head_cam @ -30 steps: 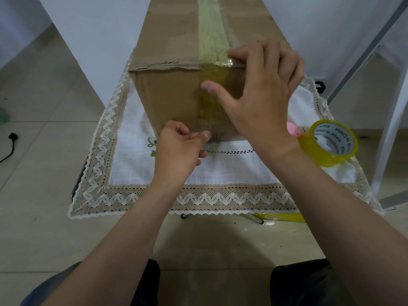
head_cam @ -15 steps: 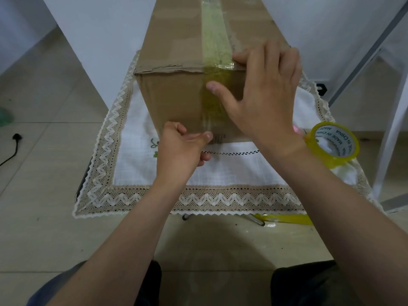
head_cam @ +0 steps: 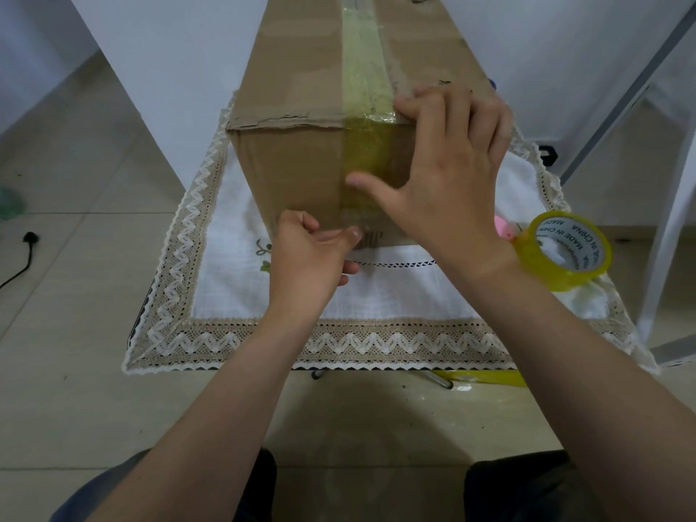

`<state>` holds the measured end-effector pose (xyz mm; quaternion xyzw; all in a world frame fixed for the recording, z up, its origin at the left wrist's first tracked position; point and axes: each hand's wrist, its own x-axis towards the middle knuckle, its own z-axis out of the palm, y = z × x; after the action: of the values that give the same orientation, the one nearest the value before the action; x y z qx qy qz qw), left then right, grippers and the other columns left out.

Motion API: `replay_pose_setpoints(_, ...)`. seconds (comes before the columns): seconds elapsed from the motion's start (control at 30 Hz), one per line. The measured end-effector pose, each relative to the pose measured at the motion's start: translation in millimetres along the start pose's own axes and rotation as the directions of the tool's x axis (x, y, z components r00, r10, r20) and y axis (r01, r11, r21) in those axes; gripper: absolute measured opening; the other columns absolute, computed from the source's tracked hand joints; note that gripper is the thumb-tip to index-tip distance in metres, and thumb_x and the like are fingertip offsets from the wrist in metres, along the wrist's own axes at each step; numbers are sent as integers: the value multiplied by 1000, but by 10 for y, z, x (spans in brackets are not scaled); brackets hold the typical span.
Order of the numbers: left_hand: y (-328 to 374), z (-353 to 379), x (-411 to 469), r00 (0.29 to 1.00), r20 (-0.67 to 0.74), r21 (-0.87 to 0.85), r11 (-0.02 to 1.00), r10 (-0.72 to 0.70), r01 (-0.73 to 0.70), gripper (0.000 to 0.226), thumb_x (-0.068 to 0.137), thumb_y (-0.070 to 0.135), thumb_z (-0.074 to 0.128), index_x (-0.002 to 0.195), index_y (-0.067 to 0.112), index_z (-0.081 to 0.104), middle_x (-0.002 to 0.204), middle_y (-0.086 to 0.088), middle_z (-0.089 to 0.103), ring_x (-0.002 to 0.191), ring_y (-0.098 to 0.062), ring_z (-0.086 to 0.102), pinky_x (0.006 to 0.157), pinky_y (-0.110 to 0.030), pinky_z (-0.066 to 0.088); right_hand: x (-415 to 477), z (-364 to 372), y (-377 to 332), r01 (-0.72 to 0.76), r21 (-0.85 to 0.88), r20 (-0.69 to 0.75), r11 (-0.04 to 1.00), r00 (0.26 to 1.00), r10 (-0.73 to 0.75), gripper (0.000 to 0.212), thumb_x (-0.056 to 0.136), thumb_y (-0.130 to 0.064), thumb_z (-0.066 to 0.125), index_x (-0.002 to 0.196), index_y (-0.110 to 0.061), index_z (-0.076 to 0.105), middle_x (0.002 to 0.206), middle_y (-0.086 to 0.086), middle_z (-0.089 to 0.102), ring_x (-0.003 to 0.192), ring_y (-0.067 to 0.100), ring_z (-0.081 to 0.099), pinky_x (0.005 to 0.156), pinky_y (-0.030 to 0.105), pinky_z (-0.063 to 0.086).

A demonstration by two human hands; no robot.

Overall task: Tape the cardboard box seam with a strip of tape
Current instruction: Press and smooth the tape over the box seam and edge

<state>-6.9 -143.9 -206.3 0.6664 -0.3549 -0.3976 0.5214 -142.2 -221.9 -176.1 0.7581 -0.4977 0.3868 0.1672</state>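
A black cord (head_cam: 20,258) trails on the bare floor (head_cam: 75,371) at far left, well apart from the cloth (head_cam: 376,295), whose lace edge overhangs the near and left sides. The box (head_cam: 297,163) stands on the cloth's far half, leaving open cloth near and to the left. The left hand (head_cam: 307,254) is curled at the box's lower near face, thumb and forefinger pinched at the bottom end of the tape strip (head_cam: 365,107) that runs along the top seam and down the near face. The right hand (head_cam: 448,175) is spread, fingers on the top right edge, thumb pressing the strip. The roll (head_cam: 565,250) sits near the cloth's right edge, beside white frame legs (head_cam: 670,220). Since half a second ago the thumb has slid lower down the strip; the left hand has kept its pinch.
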Motion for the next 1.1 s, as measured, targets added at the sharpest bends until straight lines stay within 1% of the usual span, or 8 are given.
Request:
replay_pose_setpoints(0.13, -18, 13, 7, 1000, -3, -1, 1000, 0, 0, 47, 92, 14, 79, 88, 27, 33, 89, 3, 75, 44, -12, 65, 54, -34, 58, 148, -69, -84, -158, 64, -5, 985, 987, 158, 75, 83, -87, 48, 107, -17, 62, 114, 5, 59, 113, 33, 51, 101, 46, 39)
replay_pose_setpoints(0.3, -20, 23, 7, 1000, -7, 6, 1000, 12, -12, 47, 92, 15, 79, 87, 26, 33, 88, 3, 74, 42, -10, 63, 52, -33, 57, 186, -11, -135, -211, 54, -30, 976, 977, 212, 75, 80, -89, 49, 103, -19, 62, 112, 2, 59, 112, 30, 51, 100, 44, 39)
replay_pose_setpoints(0.47, -18, 14, 12, 1000, -11, 12, 1000, 13, -13, 46, 92, 16, 78, 87, 27, 34, 88, 3, 76, 45, -10, 66, 55, -34, 58, 7, 84, -72, -75, -7, -16, 997, 997, 74, 96, 63, -89, 65, 120, -12, 58, 127, 11, 59, 120, 38, 52, 113, 57, 35)
replay_pose_setpoints(0.6, -13, 14, 8, 1000, -19, 17, 1000, 14, -14, 45, 91, 18, 79, 88, 28, 35, 90, 3, 75, 46, -9, 68, 56, -34, 58, -87, 134, -18, 43, -113, 40, 993, 998, -38, 113, 53, -84, 75, 137, -15, 43, 142, 14, 51, 134, 35, 35, 123, 60, 19)
replay_pose_setpoints(0.7, -13, 19, 8, 1000, -23, 20, 1000, 11, -11, 45, 92, 17, 78, 87, 27, 34, 90, 3, 75, 46, -9, 68, 56, -33, 57, -13, 43, -32, -17, -25, 42, 1000, 999, 18, 99, 62, -87, 68, 130, -16, 52, 136, 10, 54, 127, 35, 44, 118, 54, 27)
replay_pose_setpoints(0.83, -6, 6, 14, 1000, -16, 18, 1000, 1, 0, 45, 92, 16, 78, 87, 26, 34, 89, 4, 75, 45, -9, 66, 56, -33, 56, 190, -96, -34, -166, 49, 45, 985, 986, 163, 66, 86, -83, 47, 112, -24, 62, 122, 0, 57, 119, 29, 49, 98, 43, 34)
replay_pose_setpoints(0.93, -4, -7, 16, 1000, -12, 13, 1000, -1, 1, 46, 92, 16, 79, 87, 26, 34, 88, 5, 75, 45, -9, 65, 53, -31, 55, 236, -108, -40, -150, -1, 64, 989, 987, 149, 62, 87, -81, 47, 106, -23, 61, 121, 1, 57, 117, 30, 49, 92, 45, 33)
replay_pose_setpoints(1.1, -13, -14, 8, 1000, -15, 24, 1000, 5, -5, 45, 92, 17, 79, 88, 26, 35, 87, 5, 76, 47, -9, 67, 53, -30, 55, 145, -105, 31, -84, 19, 80, 996, 993, 82, 60, 84, -75, 60, 114, -22, 59, 126, 3, 56, 120, 32, 48, 95, 45, 33)
